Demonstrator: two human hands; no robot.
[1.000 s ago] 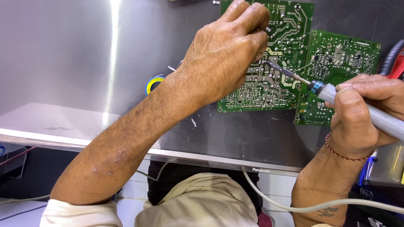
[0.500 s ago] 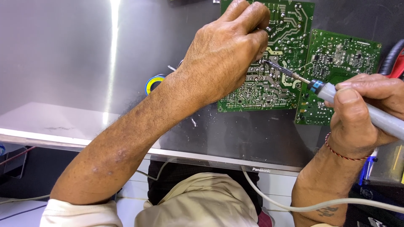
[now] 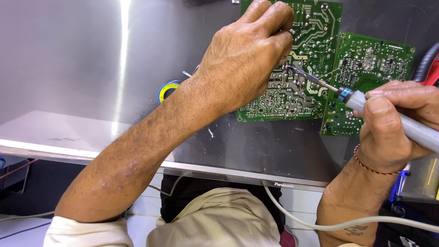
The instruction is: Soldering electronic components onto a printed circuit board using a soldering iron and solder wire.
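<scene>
grey metal panel point(image 3: 82, 68) under 2 green circuit boards point(image 3: 299, 91), tape roll point(image 3: 167, 90)

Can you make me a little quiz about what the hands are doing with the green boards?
1. True or false: the right hand holds a grey soldering iron.
2. Where does the iron's tip touch? A) the larger green board B) the smaller green board C) the yellow and blue roll
3. Fill in: the left hand rests on the ____ green board.

Key: 1 true; 2 A; 3 larger.
</scene>
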